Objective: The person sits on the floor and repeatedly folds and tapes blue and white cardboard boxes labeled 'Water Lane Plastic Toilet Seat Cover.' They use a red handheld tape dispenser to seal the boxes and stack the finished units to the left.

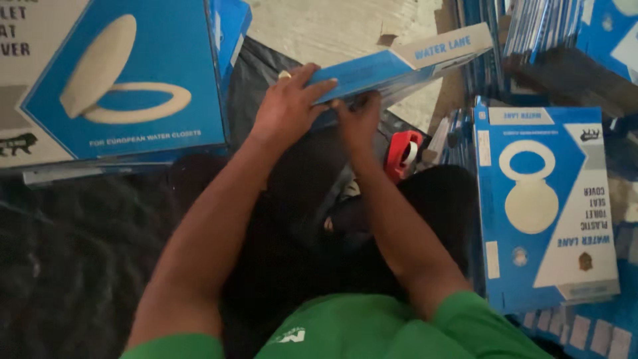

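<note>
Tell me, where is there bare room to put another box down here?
Bare black sheet lies below the big box, beside the left hand's arm. Pale floor shows above the held box. By the right hand, tape dispenser and stacked boxes crowd in.

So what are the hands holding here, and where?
Both hold a flat blue box at its near end: left hand over the top edge, right hand underneath.
</note>
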